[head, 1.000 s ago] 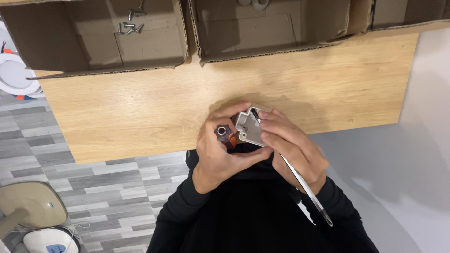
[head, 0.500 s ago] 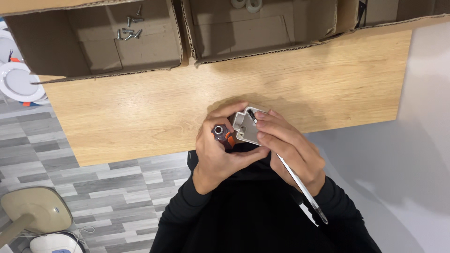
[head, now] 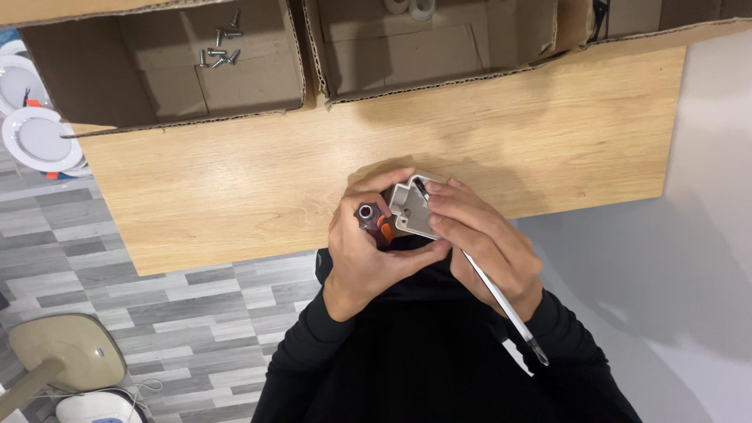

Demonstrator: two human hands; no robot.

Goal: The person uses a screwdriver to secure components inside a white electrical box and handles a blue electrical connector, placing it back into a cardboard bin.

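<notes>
Both hands meet close to the person's chest, just past the near edge of a wooden table. Left hand is curled shut around the dark red handle of a screwdriver, whose round butt end shows between the thumb and forefinger; its fingertips also reach under a small grey plastic housing. Right hand closes on that housing from the other side, with the fingers laid over its right edge and the thumb beneath it. So the housing sits between the two hands, touching both, its open hollow side turned up toward the camera. A thin metal rod runs from under the right hand down along the right forearm, over the black sleeve; whether the right hand grips it cannot be told.

Beyond the hands, at the far side of the table, stand open cardboard boxes: one ahead and to the left holds a few loose screws, and another stands straight ahead. Well off to the left of the left hand, on the grey floor, lie round white light fittings.
</notes>
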